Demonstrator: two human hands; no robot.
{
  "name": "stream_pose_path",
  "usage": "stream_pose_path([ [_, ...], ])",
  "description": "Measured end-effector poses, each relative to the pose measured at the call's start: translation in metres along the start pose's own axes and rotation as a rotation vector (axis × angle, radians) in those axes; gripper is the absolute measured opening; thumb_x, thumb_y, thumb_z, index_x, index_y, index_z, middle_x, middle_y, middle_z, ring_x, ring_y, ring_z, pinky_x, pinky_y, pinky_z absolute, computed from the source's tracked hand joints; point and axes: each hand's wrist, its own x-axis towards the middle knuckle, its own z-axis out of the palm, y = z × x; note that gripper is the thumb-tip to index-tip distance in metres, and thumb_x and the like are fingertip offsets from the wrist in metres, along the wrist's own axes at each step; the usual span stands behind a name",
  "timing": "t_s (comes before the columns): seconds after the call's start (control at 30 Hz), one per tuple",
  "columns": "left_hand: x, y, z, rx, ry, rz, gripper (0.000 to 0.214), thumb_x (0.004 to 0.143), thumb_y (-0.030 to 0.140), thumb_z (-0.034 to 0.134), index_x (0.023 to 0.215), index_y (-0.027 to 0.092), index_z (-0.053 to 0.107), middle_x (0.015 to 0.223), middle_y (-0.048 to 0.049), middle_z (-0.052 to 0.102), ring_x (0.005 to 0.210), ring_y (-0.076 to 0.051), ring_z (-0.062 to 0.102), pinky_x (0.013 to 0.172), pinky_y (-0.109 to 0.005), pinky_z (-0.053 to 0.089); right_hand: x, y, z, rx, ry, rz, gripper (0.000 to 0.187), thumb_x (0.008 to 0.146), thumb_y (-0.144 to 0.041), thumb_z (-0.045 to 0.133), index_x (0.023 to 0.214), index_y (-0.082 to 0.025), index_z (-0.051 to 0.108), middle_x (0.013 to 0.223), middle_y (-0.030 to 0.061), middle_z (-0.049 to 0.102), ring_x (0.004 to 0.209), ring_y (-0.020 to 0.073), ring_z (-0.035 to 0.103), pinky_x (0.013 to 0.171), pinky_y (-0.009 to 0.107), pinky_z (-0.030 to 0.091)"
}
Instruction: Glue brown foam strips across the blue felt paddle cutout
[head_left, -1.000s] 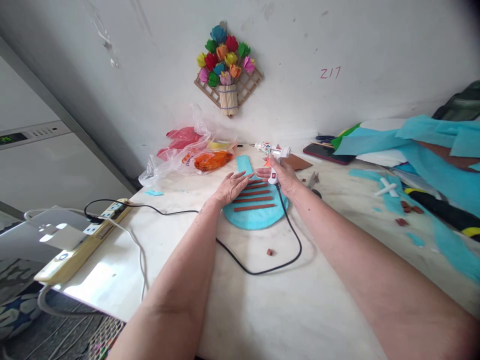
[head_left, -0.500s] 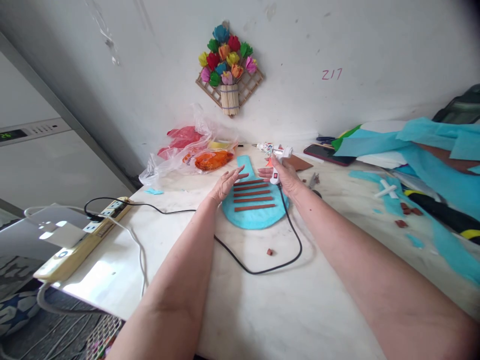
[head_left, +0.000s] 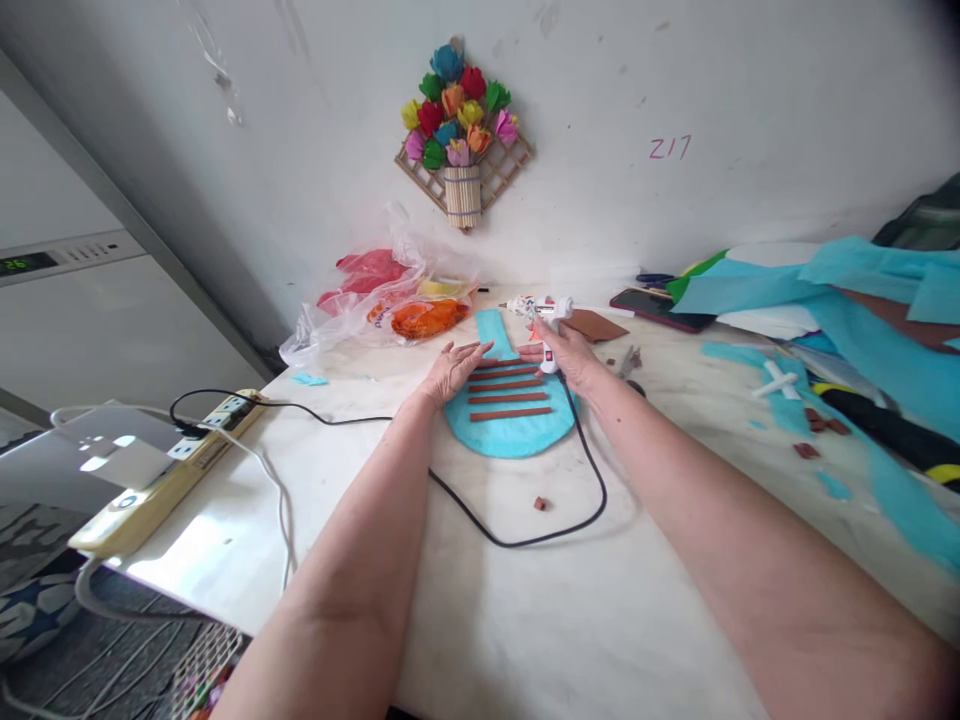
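A light-blue round piece with a straight handle (head_left: 510, 436) lies flat on the table, crossed by several brown strips (head_left: 510, 398). My left hand (head_left: 454, 370) rests at its upper left, fingers stretched out over the end of the topmost strip. In my right hand (head_left: 564, 355) is a white hot glue gun (head_left: 551, 358), upright, its nozzle pointing left above the blue piece. Some fingers of that hand reach out past the grip toward the strips. The glue gun's black cord (head_left: 517, 544) loops over the table in front of the blue piece.
A yellow power strip (head_left: 161, 490) with plugs lies at the left edge. Plastic bags (head_left: 397, 300) sit at the back. On the right are scissors (head_left: 631, 368), a phone (head_left: 660, 308), blue cloth (head_left: 847, 285) and brown scraps. A small brown piece (head_left: 540, 503) lies in front.
My left hand has lowered onto the strips, its fingers flatter. The glue gun in my right hand has tipped slightly to the left.
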Motion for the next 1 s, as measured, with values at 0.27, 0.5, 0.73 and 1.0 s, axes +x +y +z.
stream_pose_path([
  [0.27, -0.003, 0.004, -0.002, -0.169, 0.075, -0.040, 0.054, 0.088, 0.039, 0.013, 0.129, 0.018, 0.041, 0.113, -0.0029, 0.061, 0.125, -0.016, 0.035, 0.107, -0.040, 0.009, 0.000, 0.000, 0.001, -0.057, -0.012, 0.037, 0.054, 0.076, -0.055, 0.049, 0.112, -0.015, 0.051, 0.091, 0.0139, 0.067, 0.078, 0.0232, 0.065, 0.046, 0.026, 0.048],
  [0.5, 0.004, 0.007, 0.001, -0.110, 0.012, 0.002, 0.050, 0.089, 0.039, 0.014, 0.128, 0.027, 0.042, 0.123, 0.0020, 0.053, 0.129, -0.015, 0.027, 0.107, -0.040, 0.004, -0.001, -0.002, 0.000, -0.036, 0.002, -0.032, 0.055, 0.073, -0.058, 0.050, 0.108, -0.016, 0.053, 0.088, 0.0139, 0.067, 0.072, 0.0230, 0.066, 0.036, 0.021, 0.041],
  [0.73, 0.003, 0.011, 0.004, -0.058, -0.039, -0.016, 0.049, 0.089, 0.037, 0.014, 0.126, 0.029, 0.044, 0.126, 0.0044, 0.051, 0.127, -0.012, 0.031, 0.108, -0.038, 0.001, 0.003, 0.004, -0.003, -0.013, -0.014, -0.009, 0.055, 0.072, -0.058, 0.051, 0.109, -0.017, 0.052, 0.087, 0.0118, 0.068, 0.071, 0.0228, 0.066, 0.034, 0.020, 0.040],
  [1.0, -0.002, 0.001, -0.003, -0.228, 0.088, -0.038, 0.055, 0.088, 0.042, 0.014, 0.129, 0.017, 0.041, 0.111, -0.0032, 0.062, 0.124, -0.018, 0.036, 0.107, -0.042, 0.006, 0.000, 0.002, -0.003, 0.027, -0.011, -0.004, 0.050, 0.075, -0.053, 0.051, 0.109, -0.017, 0.052, 0.081, 0.0107, 0.068, 0.069, 0.0224, 0.066, 0.035, 0.021, 0.042],
])
